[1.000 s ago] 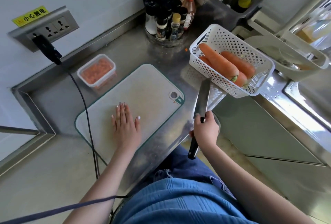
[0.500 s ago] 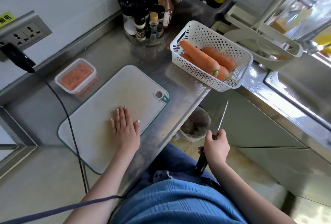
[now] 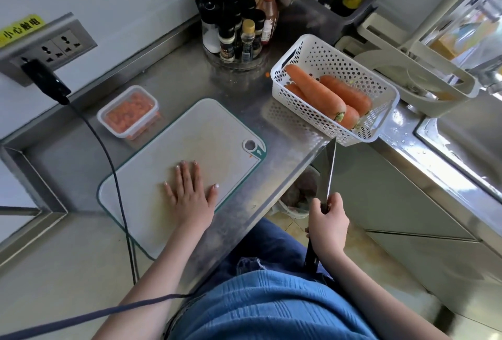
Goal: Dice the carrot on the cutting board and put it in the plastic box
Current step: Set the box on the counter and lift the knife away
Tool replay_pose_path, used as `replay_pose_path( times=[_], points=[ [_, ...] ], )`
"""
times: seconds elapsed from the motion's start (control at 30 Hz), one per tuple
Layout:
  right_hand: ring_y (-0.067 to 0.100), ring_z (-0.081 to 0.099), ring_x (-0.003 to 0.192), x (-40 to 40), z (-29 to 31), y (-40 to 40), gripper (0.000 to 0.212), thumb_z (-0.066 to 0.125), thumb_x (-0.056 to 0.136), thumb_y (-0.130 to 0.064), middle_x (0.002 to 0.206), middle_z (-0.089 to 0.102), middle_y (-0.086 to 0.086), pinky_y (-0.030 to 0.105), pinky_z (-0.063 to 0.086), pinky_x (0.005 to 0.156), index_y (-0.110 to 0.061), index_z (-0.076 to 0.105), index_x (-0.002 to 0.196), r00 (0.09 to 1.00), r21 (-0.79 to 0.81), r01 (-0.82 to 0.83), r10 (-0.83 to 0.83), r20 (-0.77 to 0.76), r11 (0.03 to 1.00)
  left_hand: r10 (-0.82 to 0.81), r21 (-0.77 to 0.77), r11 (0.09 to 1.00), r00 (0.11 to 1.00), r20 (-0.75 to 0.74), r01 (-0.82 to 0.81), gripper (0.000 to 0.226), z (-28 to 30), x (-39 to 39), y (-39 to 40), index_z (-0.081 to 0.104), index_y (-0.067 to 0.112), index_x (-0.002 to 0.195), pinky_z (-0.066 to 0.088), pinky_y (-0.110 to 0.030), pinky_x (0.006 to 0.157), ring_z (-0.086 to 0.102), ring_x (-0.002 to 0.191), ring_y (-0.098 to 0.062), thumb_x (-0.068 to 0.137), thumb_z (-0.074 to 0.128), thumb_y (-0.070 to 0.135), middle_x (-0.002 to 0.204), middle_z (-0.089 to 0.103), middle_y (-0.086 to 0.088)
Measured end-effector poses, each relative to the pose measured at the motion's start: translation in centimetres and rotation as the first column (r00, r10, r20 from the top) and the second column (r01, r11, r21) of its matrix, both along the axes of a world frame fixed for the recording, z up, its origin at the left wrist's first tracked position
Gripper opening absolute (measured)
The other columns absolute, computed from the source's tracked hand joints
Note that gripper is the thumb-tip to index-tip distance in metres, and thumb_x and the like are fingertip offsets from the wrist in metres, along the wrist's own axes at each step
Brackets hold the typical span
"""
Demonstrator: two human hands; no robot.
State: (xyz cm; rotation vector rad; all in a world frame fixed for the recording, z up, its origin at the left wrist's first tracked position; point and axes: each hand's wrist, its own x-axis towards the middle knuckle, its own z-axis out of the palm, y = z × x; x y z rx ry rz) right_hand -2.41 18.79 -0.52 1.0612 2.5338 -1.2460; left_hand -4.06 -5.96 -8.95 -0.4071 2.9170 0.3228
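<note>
Since a moment ago the knife (image 3: 329, 174) has swung up from low beside the counter, so its tip now sits just under the near corner of the white basket (image 3: 336, 87), while the other hand has stayed put on the board.

The left hand (image 3: 190, 195) lies palm down on the cutting board (image 3: 173, 155), fingers straight and spread a little, thumb out to the side, holding nothing. The board under it is bare apart from faint orange staining and a tiny orange fleck near its hanging hole. Just beyond the board's far-left edge stands the plastic box (image 3: 127, 112), lid off, filled with small orange carrot dice. A black cable (image 3: 108, 155) runs from the wall socket across the board's left end.

Off the counter's edge, the right hand (image 3: 327, 224) is curled round the knife's dark handle, blade pointing away from the person, edge-on to the view. In the basket lie 3 whole carrots (image 3: 320, 92), side by side, stem ends toward the near corner.
</note>
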Motion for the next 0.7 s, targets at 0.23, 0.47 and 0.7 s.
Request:
replay_pose_path(
  times=[0.23, 0.47, 0.7],
  points=[
    [0.019, 0.040, 0.050, -0.9, 1.0, -1.3, 0.027, 0.033, 0.099, -0.029, 0.058, 0.045, 0.001, 0.031, 0.029, 0.047, -0.018, 0.030, 0.075, 0.905, 0.177, -0.343, 0.375, -0.202, 0.923, -0.070, 0.006, 0.998, 0.997, 0.012, 0.070, 0.076, -0.3, 1.3, 0.9, 0.023, 0.008, 0.147, 0.007, -0.056, 0.110, 0.017, 0.141, -0.031, 0.092, 0.007, 0.059, 0.153, 0.021, -0.018],
    [0.025, 0.054, 0.050, -5.1, -1.6, -1.5, 0.029, 0.038, 0.094, -0.035, 0.068, 0.055, -0.001, 0.029, 0.035, 0.037, -0.012, 0.052, 0.084, 0.404, 0.562, -0.727, 0.907, -0.117, 0.396, 0.015, 0.241, 0.970, 0.998, -0.064, 0.001, 0.058, 0.8, 0.7, 2.6, 0.028, 0.010, 0.146, -0.005, -0.046, 0.113, 0.010, 0.144, -0.024, 0.099, 0.020, 0.042, 0.154, 0.018, -0.011],
    [0.025, 0.053, 0.072, -9.4, -4.1, -2.2, 0.015, 0.050, 0.088, -0.031, 0.077, 0.056, 0.001, 0.032, 0.039, 0.069, -0.019, 0.041, 0.089, -0.105, 0.760, -0.649, 0.993, -0.045, -0.034, 0.786, 0.836, 0.323, 0.618, 0.024, -0.444, 0.043, 6.6, 1.3, -1.3, 0.056, 0.014, 0.071, 0.042, -0.033, 0.072, 0.058, 0.079, -0.023, 0.086, 0.037, 0.050, 0.077, 0.062, -0.004]
  ],
)
